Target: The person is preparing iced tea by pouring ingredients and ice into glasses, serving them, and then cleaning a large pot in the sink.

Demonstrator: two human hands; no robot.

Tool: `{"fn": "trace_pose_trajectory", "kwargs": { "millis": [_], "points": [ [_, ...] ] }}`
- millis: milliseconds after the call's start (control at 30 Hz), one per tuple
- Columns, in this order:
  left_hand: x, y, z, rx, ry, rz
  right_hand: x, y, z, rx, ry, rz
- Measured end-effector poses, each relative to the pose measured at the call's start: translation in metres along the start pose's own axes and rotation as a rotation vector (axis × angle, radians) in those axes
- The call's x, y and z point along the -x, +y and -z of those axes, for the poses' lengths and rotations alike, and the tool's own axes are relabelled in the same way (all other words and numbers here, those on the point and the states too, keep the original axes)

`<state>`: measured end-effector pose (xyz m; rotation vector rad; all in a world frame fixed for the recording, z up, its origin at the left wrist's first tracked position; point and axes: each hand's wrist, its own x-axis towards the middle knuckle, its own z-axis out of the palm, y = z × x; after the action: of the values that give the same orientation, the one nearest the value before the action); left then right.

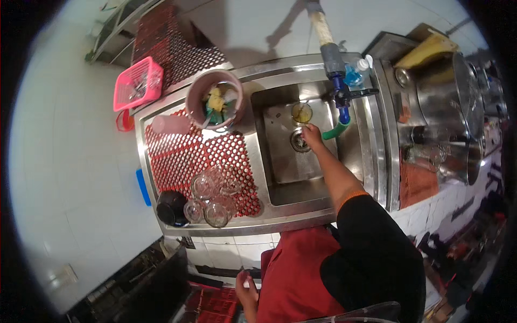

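Observation:
My right hand (312, 136) reaches into the steel sink basin (282, 161), its fingers closed on the handle of a glass mug (302, 113) with something yellowish in it. The mug is beside the drain (300, 142). A green hose end (336, 131) hangs from the blue tap just right of my hand. My left hand (246, 288) is low beside the red apron, away from the sink, with its fingers curled; a small pale patch shows at them, and I cannot tell whether it is a held thing. Several upturned glasses (216, 214) stand on the red perforated mat (173, 161).
A pink bucket (192, 87) with sponges and liquid stands left of the basin. A pink basket (157, 87) sits behind it. A black bowl (169, 210) is at the mat's near corner. A blue-liquid bottle (355, 74) stands by the tap; large metal pots (438, 97) are at the right.

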<state>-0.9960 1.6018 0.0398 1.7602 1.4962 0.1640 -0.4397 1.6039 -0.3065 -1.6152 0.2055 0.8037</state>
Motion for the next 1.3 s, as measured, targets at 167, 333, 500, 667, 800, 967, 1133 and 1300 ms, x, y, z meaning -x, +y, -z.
{"fn": "trace_pose_trajectory", "kwargs": {
  "millis": [167,333,500,667,800,967,1133,1300],
  "points": [
    [-0.092,0.16,-0.001,-0.188,-0.14,-0.529,-0.043,0.021,0.071,0.207,0.176,0.058],
    [-0.12,0.222,-0.048,0.096,-0.44,-0.666,0.045,-0.078,0.059,0.899,0.195,0.22],
    [-0.149,0.283,-0.156,1.155,-1.09,0.324,0.223,-0.288,0.117,0.42,0.625,0.821],
    [-0.235,0.286,-0.252,1.179,-1.025,0.494,0.338,-0.424,0.024,1.098,0.388,0.88],
    [-0.253,0.297,-0.299,1.23,-1.19,0.493,0.291,-0.401,-0.015,0.469,0.487,0.506],
    [-0.181,0.353,-0.29,1.099,-1.281,0.293,0.279,-0.385,0.004,0.907,0.594,0.607],
    [-0.292,0.327,-0.352,1.13,-1.426,0.409,0.346,-0.38,0.032,0.562,0.462,0.625],
    [-0.303,0.324,-0.367,0.966,-1.579,0.253,0.231,-0.225,0.072,0.346,0.312,0.437]
  ]
}}
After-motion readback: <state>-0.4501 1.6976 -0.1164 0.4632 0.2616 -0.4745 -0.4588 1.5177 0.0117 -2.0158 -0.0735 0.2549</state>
